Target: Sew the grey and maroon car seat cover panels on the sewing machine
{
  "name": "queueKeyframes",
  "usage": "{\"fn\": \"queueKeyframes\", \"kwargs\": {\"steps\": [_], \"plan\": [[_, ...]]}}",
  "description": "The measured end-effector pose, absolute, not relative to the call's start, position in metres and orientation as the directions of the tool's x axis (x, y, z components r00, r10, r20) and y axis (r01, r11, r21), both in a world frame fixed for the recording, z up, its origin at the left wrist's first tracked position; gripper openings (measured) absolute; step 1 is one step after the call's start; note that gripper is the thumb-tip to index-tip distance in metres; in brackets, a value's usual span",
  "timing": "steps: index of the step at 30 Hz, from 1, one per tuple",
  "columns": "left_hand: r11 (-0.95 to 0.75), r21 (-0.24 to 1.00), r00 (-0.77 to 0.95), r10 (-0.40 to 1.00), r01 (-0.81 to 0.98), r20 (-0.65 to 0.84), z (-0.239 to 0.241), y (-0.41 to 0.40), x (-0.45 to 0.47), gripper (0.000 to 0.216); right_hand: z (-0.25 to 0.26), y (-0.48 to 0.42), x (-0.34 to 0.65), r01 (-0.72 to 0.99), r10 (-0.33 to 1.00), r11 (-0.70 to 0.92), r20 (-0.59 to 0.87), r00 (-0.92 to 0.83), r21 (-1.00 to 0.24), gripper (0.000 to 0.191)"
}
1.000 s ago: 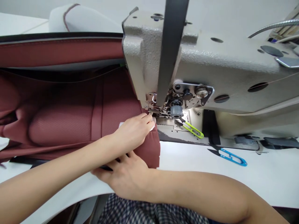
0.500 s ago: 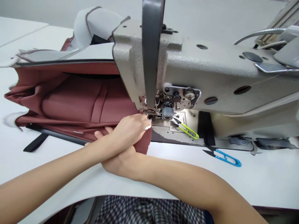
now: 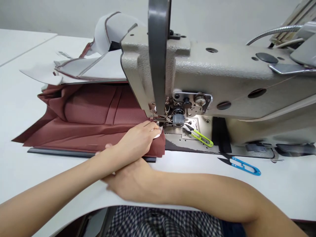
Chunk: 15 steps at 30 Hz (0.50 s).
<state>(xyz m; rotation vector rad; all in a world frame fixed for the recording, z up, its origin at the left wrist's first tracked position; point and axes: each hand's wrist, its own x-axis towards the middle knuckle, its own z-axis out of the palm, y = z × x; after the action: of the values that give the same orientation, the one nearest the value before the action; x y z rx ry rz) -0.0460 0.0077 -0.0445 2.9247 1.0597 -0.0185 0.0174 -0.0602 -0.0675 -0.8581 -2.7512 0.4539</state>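
Observation:
A maroon fabric cover [image 3: 81,131] with a perforated panel lies left of the sewing machine [image 3: 209,72], its right end by the presser foot [image 3: 159,122]. My left hand [image 3: 139,140] is closed on the cover's edge beside the foot, a small white piece [image 3: 158,133] showing under its fingers. Crossing beneath my left forearm, my right hand [image 3: 132,179] is at the cover's near edge. Its fingers look stretched out, with some tips showing past the forearm; the rest are hidden. A dark strip [image 3: 59,152] runs along that near edge.
Green thread snips [image 3: 201,138] lie on the machine bed, right of the needle area. Blue thread snips [image 3: 244,165] rest on the white table [image 3: 187,184]. White-backed cover parts [image 3: 98,67] are heaped behind the maroon cover. A dark upright bar [image 3: 159,56] stands before the machine head.
The cover's far left end has shifted right, and its near side now lies flatter over the dark strip. My right hand has drawn slightly towards me; my left stays by the foot.

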Motion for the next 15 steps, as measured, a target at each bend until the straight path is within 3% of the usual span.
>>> {"fn": "queueKeyframes", "kwargs": {"steps": [4, 9, 15], "plan": [[-0.774, 0.017, 0.774, 0.633, 0.633, 0.010, -0.044, 0.004, -0.047, 0.032, -0.084, -0.086, 0.047, 0.507, 0.590, 0.786, 0.186, -0.786, -0.354, 0.047], [-0.765, 0.093, 0.768, 0.641, 0.638, 0.000, -0.043, -0.002, -0.046, 0.029, -0.085, -0.074, 0.028, 0.584, 0.650, 0.693, 0.016, -0.760, -0.424, 0.058], [-0.710, 0.071, 0.713, 0.690, 0.700, -0.125, -0.038, -0.003, -0.042, 0.027, -0.078, -0.069, 0.020, 0.639, 0.698, 0.654, -0.002, -0.716, -0.405, 0.053]]}}
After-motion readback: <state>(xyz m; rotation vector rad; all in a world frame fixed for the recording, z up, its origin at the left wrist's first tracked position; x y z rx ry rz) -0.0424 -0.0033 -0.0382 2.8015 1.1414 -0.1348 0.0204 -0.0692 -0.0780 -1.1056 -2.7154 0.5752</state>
